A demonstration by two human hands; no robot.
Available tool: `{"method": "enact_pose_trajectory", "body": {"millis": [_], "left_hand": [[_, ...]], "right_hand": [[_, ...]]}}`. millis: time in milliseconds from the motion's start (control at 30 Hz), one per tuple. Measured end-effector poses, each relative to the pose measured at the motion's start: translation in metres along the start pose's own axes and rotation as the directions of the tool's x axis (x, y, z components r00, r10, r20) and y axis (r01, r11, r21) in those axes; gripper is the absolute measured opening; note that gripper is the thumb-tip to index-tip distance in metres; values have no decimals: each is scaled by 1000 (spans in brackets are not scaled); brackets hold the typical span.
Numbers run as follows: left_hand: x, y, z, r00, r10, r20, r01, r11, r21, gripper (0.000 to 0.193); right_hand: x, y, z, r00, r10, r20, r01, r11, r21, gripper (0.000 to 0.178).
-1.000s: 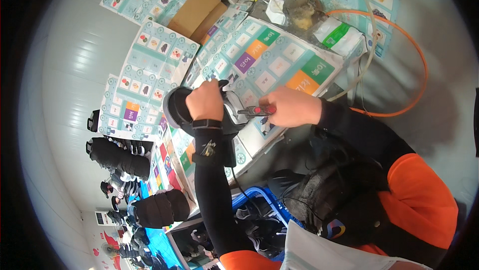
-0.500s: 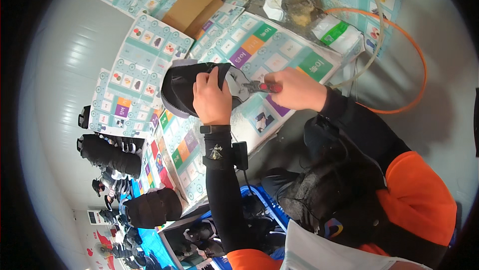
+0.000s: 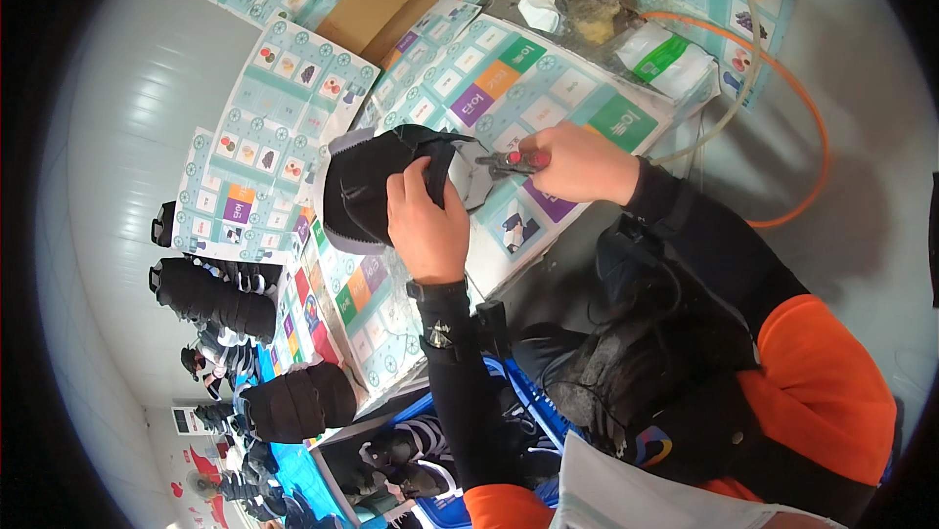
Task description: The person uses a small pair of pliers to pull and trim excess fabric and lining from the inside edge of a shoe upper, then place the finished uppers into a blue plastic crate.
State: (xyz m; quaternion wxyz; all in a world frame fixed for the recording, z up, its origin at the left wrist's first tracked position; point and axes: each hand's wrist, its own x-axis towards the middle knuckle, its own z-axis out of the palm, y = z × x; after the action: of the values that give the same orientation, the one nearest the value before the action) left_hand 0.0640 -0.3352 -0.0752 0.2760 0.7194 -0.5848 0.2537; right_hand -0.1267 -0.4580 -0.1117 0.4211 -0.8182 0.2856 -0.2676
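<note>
Holding a black shoe upper at the centre of the view, the left hand has its fingers curled tight over the fabric edge, thumb pressing on top. At about 3 o'clock from it, the right hand is closed around small red-handled snips, whose tips meet the grey lining at the upper's edge. I cannot tell how far the blades are apart. To do this well, I judge the left hand should keep the edge taut and close to the blades, fingers clear of the tips, while the snips take short bites. Printed cardboard sheets cover the bench beneath; stacks of finished black uppers lie at 8 o'clock.
</note>
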Motion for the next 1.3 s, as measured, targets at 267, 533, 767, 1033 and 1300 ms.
{"method": "enact_pose_trajectory", "body": {"millis": [267, 533, 767, 1033, 1300], "left_hand": [[-48, 8, -16, 971, -238, 18, 238, 959, -154, 26], [-80, 11, -11, 951, -300, -77, 284, 944, -167, 30], [-83, 11, -16, 947, -314, -74, 292, 932, -215, 29], [-84, 11, -14, 953, -295, -70, 275, 939, -208, 30], [-84, -6, -14, 928, -358, -105, 337, 925, -176, 26]], "right_hand": [[2, 6, 7, 997, -39, 66, 40, 999, -3, 23], [-3, -4, 1, 960, -22, 280, 10, 999, 46, 22], [-6, -15, -3, 965, -22, 262, 21, 1000, 10, 26], [-4, -15, -5, 950, -49, 307, 53, 999, -7, 24], [-9, -19, -11, 952, 23, 304, -21, 1000, -9, 24]]}}
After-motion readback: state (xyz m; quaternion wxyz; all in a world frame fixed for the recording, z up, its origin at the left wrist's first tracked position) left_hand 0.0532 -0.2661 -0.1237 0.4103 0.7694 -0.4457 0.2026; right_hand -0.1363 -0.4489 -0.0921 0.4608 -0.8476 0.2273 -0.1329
